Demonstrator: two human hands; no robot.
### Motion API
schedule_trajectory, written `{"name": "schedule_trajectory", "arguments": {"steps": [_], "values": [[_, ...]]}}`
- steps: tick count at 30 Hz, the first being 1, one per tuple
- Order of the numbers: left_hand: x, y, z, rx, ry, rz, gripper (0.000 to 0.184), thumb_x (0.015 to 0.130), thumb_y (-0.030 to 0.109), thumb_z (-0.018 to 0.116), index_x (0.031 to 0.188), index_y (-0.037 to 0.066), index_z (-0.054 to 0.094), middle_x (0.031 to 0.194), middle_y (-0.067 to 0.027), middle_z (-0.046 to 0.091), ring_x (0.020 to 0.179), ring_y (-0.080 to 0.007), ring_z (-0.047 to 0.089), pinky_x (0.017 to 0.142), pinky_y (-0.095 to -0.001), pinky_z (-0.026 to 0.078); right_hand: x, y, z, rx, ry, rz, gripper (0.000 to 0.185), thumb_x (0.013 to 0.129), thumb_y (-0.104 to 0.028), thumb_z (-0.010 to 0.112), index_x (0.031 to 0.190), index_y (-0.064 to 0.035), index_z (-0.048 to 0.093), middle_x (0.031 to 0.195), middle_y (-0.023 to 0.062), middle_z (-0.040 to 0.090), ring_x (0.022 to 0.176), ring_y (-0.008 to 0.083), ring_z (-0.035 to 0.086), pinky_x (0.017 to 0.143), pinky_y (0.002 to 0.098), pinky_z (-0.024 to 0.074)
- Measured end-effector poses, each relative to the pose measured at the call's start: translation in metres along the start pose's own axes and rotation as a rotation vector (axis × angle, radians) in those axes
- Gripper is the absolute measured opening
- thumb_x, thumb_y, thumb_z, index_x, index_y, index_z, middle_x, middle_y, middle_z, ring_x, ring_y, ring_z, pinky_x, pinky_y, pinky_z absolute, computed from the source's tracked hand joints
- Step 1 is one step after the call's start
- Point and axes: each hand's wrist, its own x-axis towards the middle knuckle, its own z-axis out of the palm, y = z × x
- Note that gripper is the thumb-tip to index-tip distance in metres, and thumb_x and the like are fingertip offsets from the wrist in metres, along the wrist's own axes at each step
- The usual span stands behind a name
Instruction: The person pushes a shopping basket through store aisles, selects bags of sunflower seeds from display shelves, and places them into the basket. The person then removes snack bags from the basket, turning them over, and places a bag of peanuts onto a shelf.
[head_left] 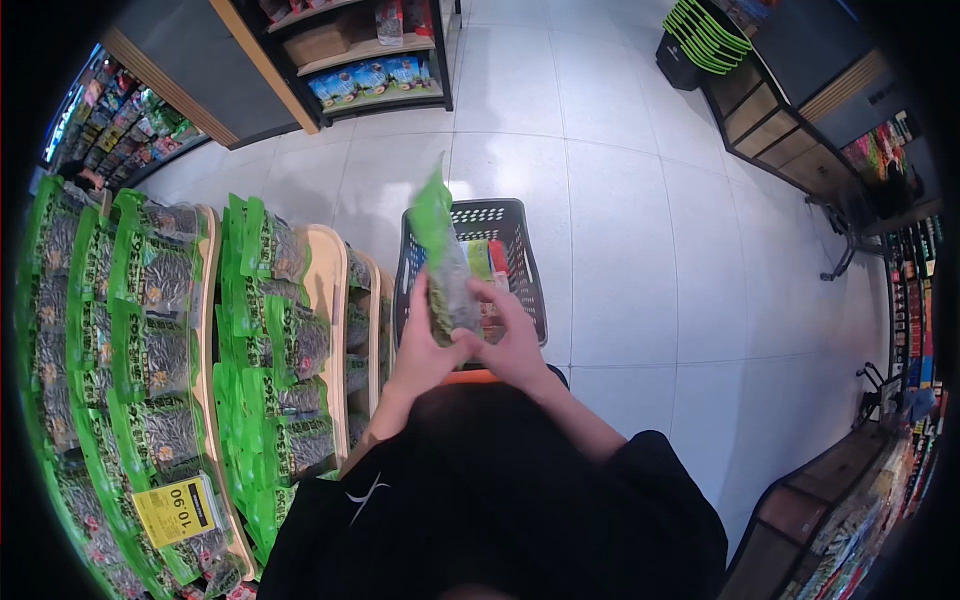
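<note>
A green and clear plastic snack bag (450,265) is held between both of my hands, its green top pointing away from me. My left hand (425,345) grips the bag's lower left side. On its lower right side, my right hand (508,335) has its fingers and thumb against the plastic. Beneath the bag is a dark shopping basket (528,265) with perforated walls. Inside it lies a yellow-green and red package (485,258), partly covered by the bag and my hands.
To my left, wooden-edged racks (325,275) carry many similar green bags (160,275) and a yellow price tag (180,510). Ahead stands a shelf unit (370,75) with boxes. Stacked baskets with green handles (700,45) are at the far right, and tiled floor (640,250) stretches alongside.
</note>
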Motion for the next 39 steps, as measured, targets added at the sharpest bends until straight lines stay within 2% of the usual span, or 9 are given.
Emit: {"name": "schedule_trajectory", "arguments": {"steps": [2,4,6,11,14,18,28,33,39], "values": [[0.002,-0.02,-0.016,-0.151,0.038,0.002,0.076,0.078,0.009,0.074,0.142,0.001,0.034,0.134,-0.0155,0.049,0.122,-0.0241,0.051,0.102,-0.0366,0.043,0.0,-0.012,-0.006,-0.127,-0.095,-0.051,0.056,0.077,-0.022,0.077,0.127,-0.0098,0.056,0.132,0.0156,0.054,0.113,0.0259,0.055,0.085,0.0348,0.0492],[-0.002,-0.023,-0.03,-0.421,0.256,-0.336,0.063,0.08,0.004,0.069,0.136,0.0,0.041,0.126,-0.0153,0.056,0.114,-0.0255,0.058,0.099,-0.0386,0.046,0.001,-0.011,-0.006,-0.208,-0.167,-0.347,0.054,0.076,-0.023,0.077,0.125,-0.0086,0.058,0.132,0.0171,0.054,0.109,0.0278,0.056,0.087,0.0353,0.0471],[-0.007,-0.024,-0.041,-0.513,0.27,-0.354,0.059,0.081,0.003,0.066,0.135,0.0,0.043,0.123,-0.0152,0.058,0.111,-0.0267,0.059,0.097,-0.0401,0.048,0.002,-0.012,-0.007,-0.065,-0.196,-0.273,0.049,0.077,-0.02,0.076,0.122,-0.0081,0.06,0.129,0.015,0.056,0.11,0.0261,0.055,0.09,0.0341,0.0451],[-0.019,-0.037,-0.055,-0.805,0.207,-0.398,0.056,0.08,0.006,0.063,0.133,-0.002,0.047,0.121,-0.0166,0.06,0.108,-0.0304,0.061,0.094,-0.0435,0.05,0.015,0.01,-0.019,0.135,0.268,-0.05,0.054,0.083,-0.01,0.071,0.131,-0.0037,0.049,0.12,0.0103,0.058,0.107,0.0179,0.056,0.091,0.0313,0.0434],[-0.024,-0.053,-0.063,-0.954,0.13,-0.457,0.056,0.08,0.008,0.063,0.132,-0.002,0.047,0.121,-0.0163,0.061,0.108,-0.0296,0.06,0.096,-0.0424,0.048,0.017,0.02,-0.03,0.616,-0.047,0.239,0.055,0.088,-0.011,0.067,0.136,-0.0001,0.042,0.122,0.009,0.056,0.104,0.0132,0.055,0.091,0.0291,0.0431],[-0.024,-0.055,-0.06,-0.896,0.163,-0.492,0.055,0.08,0.01,0.063,0.132,-0.003,0.048,0.12,-0.016,0.061,0.108,-0.029,0.06,0.097,-0.0409,0.047,0.008,0.04,-0.029,0.556,-0.327,0.33,0.044,0.091,-0.014,0.065,0.127,0.0061,0.051,0.122,0.0078,0.058,0.105,0.0109,0.055,0.092,0.0281,0.0451],[-0.022,-0.054,-0.059,-0.907,0.109,-0.492,0.065,0.08,0.019,0.066,0.136,-0.003,0.042,0.128,-0.0193,0.056,0.114,-0.0347,0.056,0.101,-0.0462,0.044,0.008,0.028,-0.025,0.734,-0.292,0.397,0.038,0.091,-0.014,0.065,0.121,0.0062,0.056,0.111,0.0063,0.064,0.099,0.0121,0.058,0.087,0.0284,0.0485],[-0.013,-0.035,-0.045,-0.85,0.185,-0.41,0.049,0.087,0.009,0.06,0.133,-0.002,0.047,0.124,-0.015,0.059,0.11,-0.0275,0.06,0.097,-0.0394,0.047,0.008,0.026,-0.011,0.361,0.04,0.241,0.049,0.087,-0.015,0.068,0.129,0.0015,0.049,0.123,0.0099,0.055,0.109,0.0183,0.055,0.093,0.0325,0.0447],[-0.004,-0.02,-0.015,-0.553,0.307,-0.258,0.061,0.092,0.01,0.057,0.145,0.001,0.029,0.139,-0.015,0.046,0.124,-0.0247,0.049,0.102,-0.0368,0.043,0.007,0.019,0.005,-0.003,-0.087,-0.118,0.069,0.078,-0.02,0.075,0.134,-0.0005,0.041,0.13,0.0177,0.047,0.127,0.0337,0.043,0.107,0.0405,0.0338]]}}
